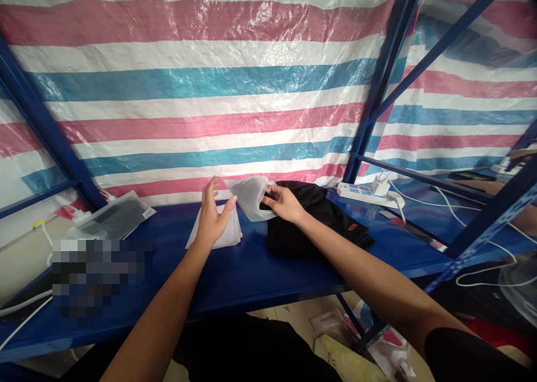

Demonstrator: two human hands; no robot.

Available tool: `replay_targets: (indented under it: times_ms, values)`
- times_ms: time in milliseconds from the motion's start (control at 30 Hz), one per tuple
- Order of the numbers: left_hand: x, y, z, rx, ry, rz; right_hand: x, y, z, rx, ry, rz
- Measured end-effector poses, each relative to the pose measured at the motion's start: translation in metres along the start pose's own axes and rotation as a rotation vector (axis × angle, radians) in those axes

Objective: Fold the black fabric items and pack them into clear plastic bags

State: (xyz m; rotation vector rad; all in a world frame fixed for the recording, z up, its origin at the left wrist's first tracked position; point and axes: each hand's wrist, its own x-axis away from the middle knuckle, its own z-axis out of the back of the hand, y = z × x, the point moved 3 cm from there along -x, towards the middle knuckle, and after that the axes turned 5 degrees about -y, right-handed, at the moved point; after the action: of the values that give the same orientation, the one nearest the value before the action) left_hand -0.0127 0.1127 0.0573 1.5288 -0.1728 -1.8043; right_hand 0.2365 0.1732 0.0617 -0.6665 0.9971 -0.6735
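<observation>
My right hand pinches a translucent plastic bag at its mouth, holding it up over a pile of folded black garments on the blue shelf. My left hand hovers just left of the bag with fingers stretched and apart, its fingertips close to the bag's edge. Under the left hand lies a flat stack of empty translucent bags. The top black garment shows a small red label.
A bagged dark garment lies at the shelf's left, above a blurred patch. A white power strip with a charger and white cables sits at the right. Blue shelf uprights and a striped tarp stand behind. Packages lie on the floor below.
</observation>
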Motion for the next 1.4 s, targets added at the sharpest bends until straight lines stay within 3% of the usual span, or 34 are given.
replay_targets:
  times_ms: [167,267,367,433,500,600,700,800,933,1133,1300,1400]
  values:
    - [0.007,-0.037,-0.021,0.285,-0.298,0.395,0.007,-0.006,-0.018,-0.543,-0.185,-0.187]
    - [0.012,-0.043,-0.027,0.289,-0.251,0.499,0.012,-0.009,-0.032,-0.657,-0.24,-0.256]
    - [0.015,-0.038,-0.03,0.497,-0.171,0.628,0.012,-0.003,-0.04,-0.74,-0.143,-0.325]
    - [0.015,-0.03,-0.032,0.641,-0.225,0.682,0.01,0.002,-0.042,-0.823,-0.061,-0.374]
    - [0.014,-0.021,-0.033,0.649,-0.328,0.68,0.009,0.004,-0.04,-0.913,-0.015,-0.409]
    - [0.015,-0.015,-0.029,0.43,-0.4,0.639,0.011,0.003,-0.037,-0.98,-0.073,-0.448]
    - [0.014,-0.014,-0.022,0.127,-0.33,0.536,0.015,0.001,-0.037,-0.947,-0.166,-0.491]
    - [0.011,-0.012,-0.015,-0.135,-0.256,0.332,0.02,0.003,-0.043,-0.879,-0.233,-0.55]
    - [0.007,-0.013,-0.008,-0.293,-0.273,0.171,0.021,0.008,-0.048,-0.802,-0.21,-0.569]
    - [-0.001,-0.019,0.006,-0.326,-0.22,0.228,0.011,0.001,-0.037,-0.767,-0.126,-0.439]
    - [-0.004,-0.019,0.011,-0.285,-0.216,0.334,0.009,-0.005,-0.025,-0.69,-0.065,-0.449]
    - [-0.006,-0.02,0.011,-0.339,-0.212,0.308,0.009,-0.007,-0.019,-0.624,-0.104,-0.475]
